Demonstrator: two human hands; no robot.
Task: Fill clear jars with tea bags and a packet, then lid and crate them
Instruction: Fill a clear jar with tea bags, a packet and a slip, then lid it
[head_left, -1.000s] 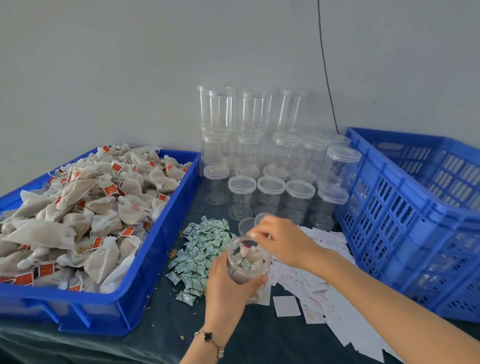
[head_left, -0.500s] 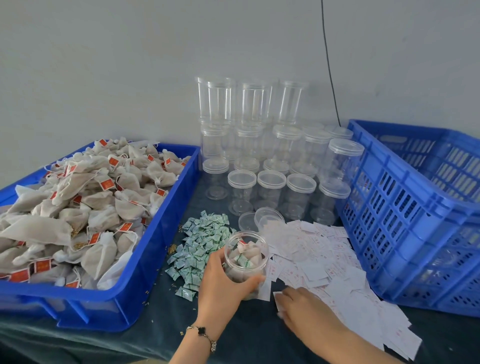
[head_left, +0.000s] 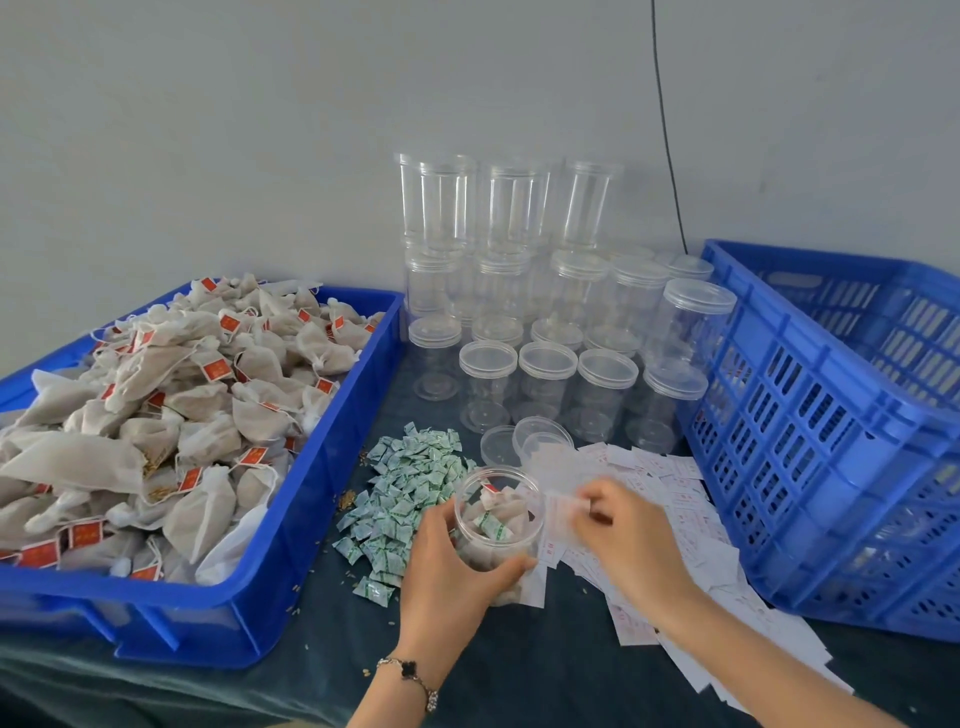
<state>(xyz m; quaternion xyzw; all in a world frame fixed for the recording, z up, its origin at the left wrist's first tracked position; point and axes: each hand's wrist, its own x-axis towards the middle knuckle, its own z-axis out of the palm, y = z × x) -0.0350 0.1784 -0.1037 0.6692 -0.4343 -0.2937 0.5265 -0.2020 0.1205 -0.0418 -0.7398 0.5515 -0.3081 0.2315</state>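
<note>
My left hand (head_left: 447, 577) grips an open clear jar (head_left: 498, 525) that stands on the table and holds tea bags and a green packet. Just right of the jar's rim, my right hand (head_left: 623, 540) pinches a white paper slip (head_left: 563, 506), blurred by motion. Green packets (head_left: 410, 483) lie in a heap left of the jar. White slips (head_left: 670, 483) are scattered to its right. Two loose clear lids (head_left: 540, 436) lie just behind the jar. The tea bags (head_left: 171, 415) with red tags fill a blue tray (head_left: 332, 452) on the left.
Several empty lidded jars (head_left: 545, 364) stand and stack against the wall behind. A tall blue slotted crate (head_left: 831, 441) stands at the right. A black cable (head_left: 667, 130) runs down the wall.
My right hand went from the jar's mouth down to the slips on the table, then came back up beside the jar with a slip in its fingers. The left hand kept hold of the jar.
</note>
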